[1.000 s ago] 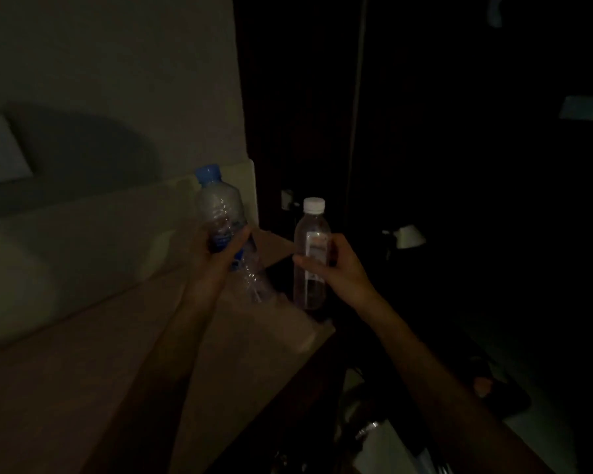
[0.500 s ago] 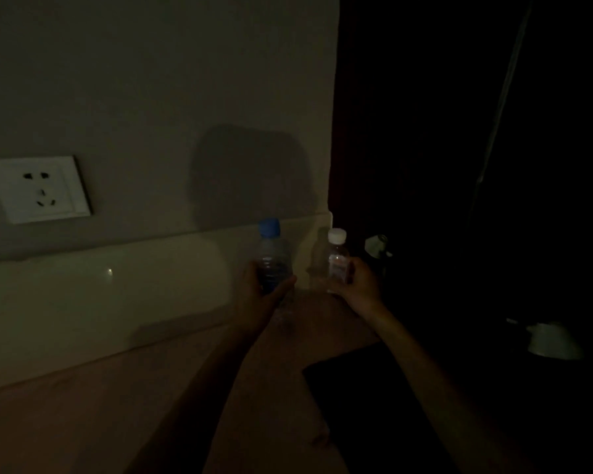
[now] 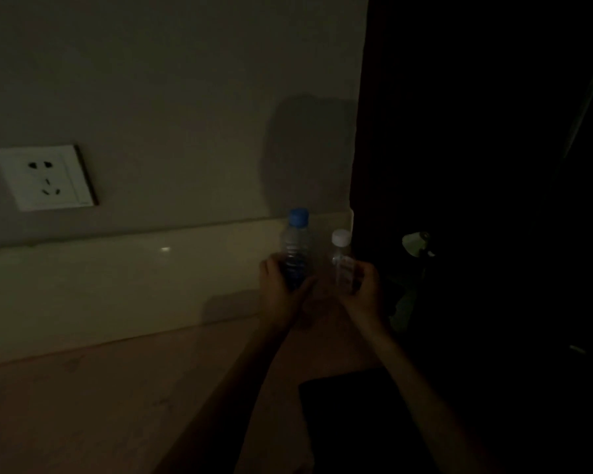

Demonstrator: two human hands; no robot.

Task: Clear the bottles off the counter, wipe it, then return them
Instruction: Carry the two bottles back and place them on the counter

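Observation:
The scene is very dim. A clear bottle with a blue cap (image 3: pixel 297 242) stands upright at the far right corner of the counter (image 3: pixel 117 398), and my left hand (image 3: pixel 281 289) grips its lower half. Just to its right is a smaller clear bottle with a white cap (image 3: pixel 341 258), also upright, held by my right hand (image 3: pixel 367 289) around its lower part. The two bottles are close together, near the pale backsplash (image 3: pixel 117 275). Whether their bases touch the counter is hidden by my hands.
A white wall socket (image 3: pixel 45 177) is on the wall at the left. A dark flat object (image 3: pixel 350 415) lies on the counter near its right edge. Beyond the counter's right end everything is dark, with a pale small object (image 3: pixel 415 242) there.
Both hands have carried the bottles from beyond the counter's end to its far right corner by the backsplash. The blue-capped bottle has gone from tilted to upright.

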